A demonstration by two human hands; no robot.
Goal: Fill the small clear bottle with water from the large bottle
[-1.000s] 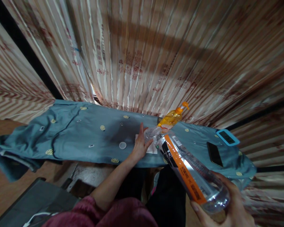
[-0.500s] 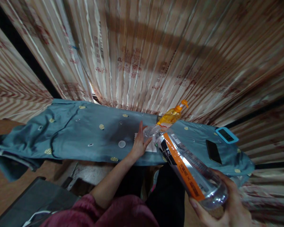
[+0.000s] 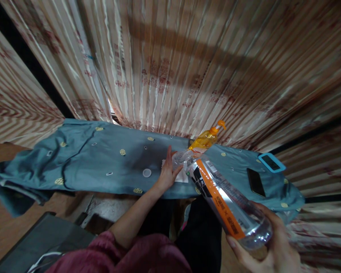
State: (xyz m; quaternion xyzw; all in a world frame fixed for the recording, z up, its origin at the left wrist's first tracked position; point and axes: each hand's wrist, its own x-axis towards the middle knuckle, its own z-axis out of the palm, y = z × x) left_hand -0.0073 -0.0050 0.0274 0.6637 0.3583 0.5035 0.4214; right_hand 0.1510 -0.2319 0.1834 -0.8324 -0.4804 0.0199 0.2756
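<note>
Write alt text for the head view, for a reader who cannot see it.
The right hand tips a clear water bottle, its mouth over a white tissue beside the left hand on a blue cloth. A white cap, an orange pump bottle and a phone lie nearby.

A: What closes off the back of the scene?
B: Pleated striped curtains (image 3: 187,68) in beige and reddish brown, crossed by a broad dark shadow band, with a dark vertical frame (image 3: 28,64) showing at the left.

A: And the furniture?
B: A long table under a blue-grey cloth (image 3: 102,163) dotted with yellow medallions; the cloth hangs bunched off the table's left end. Brown floor (image 3: 0,231) lies below, with a dark grey panel (image 3: 45,239) at lower left.
</note>
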